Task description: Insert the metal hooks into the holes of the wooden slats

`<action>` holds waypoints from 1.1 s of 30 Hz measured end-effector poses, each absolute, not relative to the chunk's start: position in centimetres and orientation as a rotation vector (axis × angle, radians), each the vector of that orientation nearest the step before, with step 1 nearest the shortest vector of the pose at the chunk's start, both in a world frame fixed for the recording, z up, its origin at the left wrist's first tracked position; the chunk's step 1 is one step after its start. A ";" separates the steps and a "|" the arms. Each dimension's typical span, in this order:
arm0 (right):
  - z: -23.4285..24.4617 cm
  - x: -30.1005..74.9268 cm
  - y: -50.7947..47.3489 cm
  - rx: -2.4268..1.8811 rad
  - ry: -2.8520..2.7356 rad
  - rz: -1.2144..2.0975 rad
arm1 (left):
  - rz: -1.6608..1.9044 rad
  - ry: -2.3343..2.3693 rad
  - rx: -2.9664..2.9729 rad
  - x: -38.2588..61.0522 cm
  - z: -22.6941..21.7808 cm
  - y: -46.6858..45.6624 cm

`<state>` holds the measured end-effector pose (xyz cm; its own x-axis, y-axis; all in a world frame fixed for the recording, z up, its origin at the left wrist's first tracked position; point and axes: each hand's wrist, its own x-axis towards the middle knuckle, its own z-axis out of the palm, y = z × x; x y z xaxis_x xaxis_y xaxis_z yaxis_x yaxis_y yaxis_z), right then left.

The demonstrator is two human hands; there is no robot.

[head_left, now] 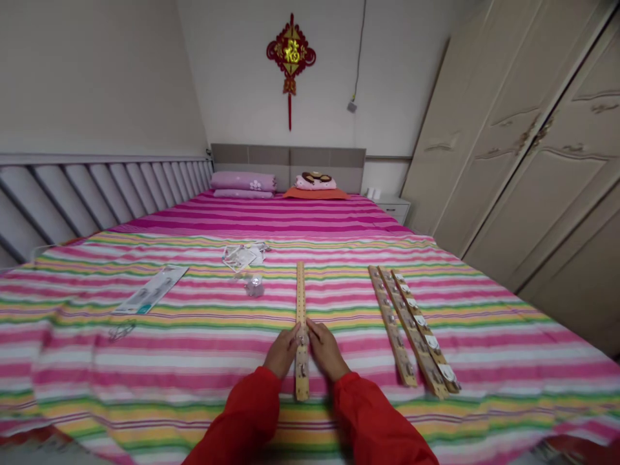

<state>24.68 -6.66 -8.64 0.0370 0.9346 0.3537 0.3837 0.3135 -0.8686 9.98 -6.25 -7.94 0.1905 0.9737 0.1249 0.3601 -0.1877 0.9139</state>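
Observation:
A narrow wooden strip (301,297) with a row of small holes lies lengthwise in front of me on the striped bedsheet. Two clear-backed metal hooks sit on its near part; the nearer hook (303,369) shows plainly, the other lies between my fingertips. My left hand (282,351) grips the strip's left edge, thumb at the farther hook. From the right side my right hand (327,351) closes on the same spot, its fingers partly hidden. Left of the strip lies a small clear bundle (254,285), apparently more hooks, beside a pile of white and clear packaging (246,255).
To the right lie three wooden strips with hooks (393,323), the rightmost bearing white pieces. A flat package (152,289) and a thin clear wrapper (122,330) lie to the left. Folded bedding (245,182) rests by the headboard; a wardrobe (547,161) stands at right.

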 end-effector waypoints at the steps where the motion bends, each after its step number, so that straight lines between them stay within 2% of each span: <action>1: -8.7 24.8 -6.5 -1.243 -1.503 0.687 | 0.981 1.283 1.676 9.9 -8.1 -6.2; 11: -8.0 25.4 -6.7 -1.187 -1.542 0.800 | 1.006 1.253 1.470 10.3 -8.2 -7.2; 17: -9.2 25.5 -6.3 -1.181 -1.245 0.943 | 0.866 1.174 1.363 7.8 -5.9 -4.7; 20: -9.4 25.4 -6.3 -1.179 -1.166 0.962 | 1.184 1.433 1.345 4.7 -3.6 -1.4; 22: -9.4 25.3 -6.4 -1.181 -1.158 0.965 | 1.311 1.775 1.304 2.7 -2.4 0.8; 27: -9.0 25.3 -6.6 -1.185 -1.152 0.963 | 1.305 2.005 1.238 -0.3 -1.9 4.7; 33: -8.6 25.3 -6.8 -1.183 -1.182 0.982 | 1.155 2.062 1.215 -1.2 -2.5 7.4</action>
<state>25.27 -6.77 -8.57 0.1461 0.9780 0.1486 0.0337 0.1452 -0.9888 -1.21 7.37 -2.47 -0.4910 0.8710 0.0135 0.4666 0.2499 0.8484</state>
